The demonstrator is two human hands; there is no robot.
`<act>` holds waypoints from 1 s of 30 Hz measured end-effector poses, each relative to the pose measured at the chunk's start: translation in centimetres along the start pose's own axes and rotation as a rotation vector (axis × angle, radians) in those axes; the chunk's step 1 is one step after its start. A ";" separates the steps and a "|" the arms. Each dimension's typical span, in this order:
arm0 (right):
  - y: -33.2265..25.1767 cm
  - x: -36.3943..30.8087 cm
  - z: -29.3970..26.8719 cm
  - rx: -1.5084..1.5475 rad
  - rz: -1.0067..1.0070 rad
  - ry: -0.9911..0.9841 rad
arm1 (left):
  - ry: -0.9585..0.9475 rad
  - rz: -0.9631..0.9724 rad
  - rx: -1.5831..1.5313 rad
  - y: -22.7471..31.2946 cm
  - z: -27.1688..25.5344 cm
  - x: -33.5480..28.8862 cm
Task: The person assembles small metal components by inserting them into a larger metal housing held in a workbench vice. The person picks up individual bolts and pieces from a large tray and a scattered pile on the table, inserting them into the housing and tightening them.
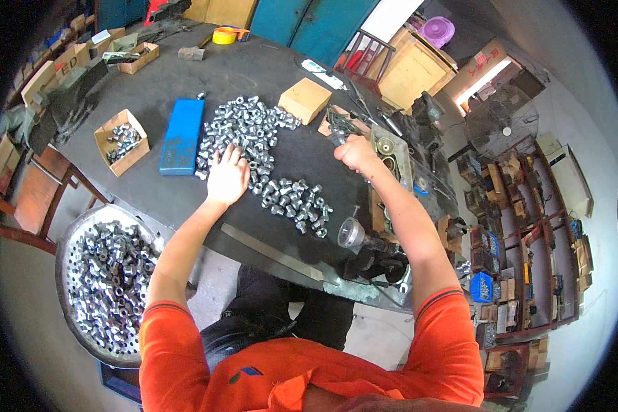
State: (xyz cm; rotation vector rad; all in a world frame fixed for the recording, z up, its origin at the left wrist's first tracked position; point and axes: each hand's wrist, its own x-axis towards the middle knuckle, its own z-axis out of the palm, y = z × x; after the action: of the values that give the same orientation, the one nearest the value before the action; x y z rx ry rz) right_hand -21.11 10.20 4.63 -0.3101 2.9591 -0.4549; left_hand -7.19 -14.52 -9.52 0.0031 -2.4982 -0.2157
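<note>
A cluttered workshop surrounds a dark worktable (254,69); shelving fills the right. A round perforated tray (69,233) of metal parts sits near left. Shiny metal fittings (247,130) heap mid-table. The left hand (226,177) lies flat, fingers spread, on them. The right hand (356,152) is fisted; its contents are hidden.

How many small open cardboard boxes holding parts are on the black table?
2: one box of metal nuts left of the blue case, one box at the far left edge. Others may be hidden among the clutter.
</note>
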 end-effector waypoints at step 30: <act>1.9 -0.6 -1.9 0.039 -0.091 -0.214 | 0.011 0.009 0.026 1.0 0.1 0.7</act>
State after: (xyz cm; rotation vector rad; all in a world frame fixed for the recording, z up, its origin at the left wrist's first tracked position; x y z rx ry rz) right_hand -21.14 12.59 5.89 -0.4596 2.7334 -0.4581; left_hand -7.75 -13.57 -9.06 0.0039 -2.4895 -0.1796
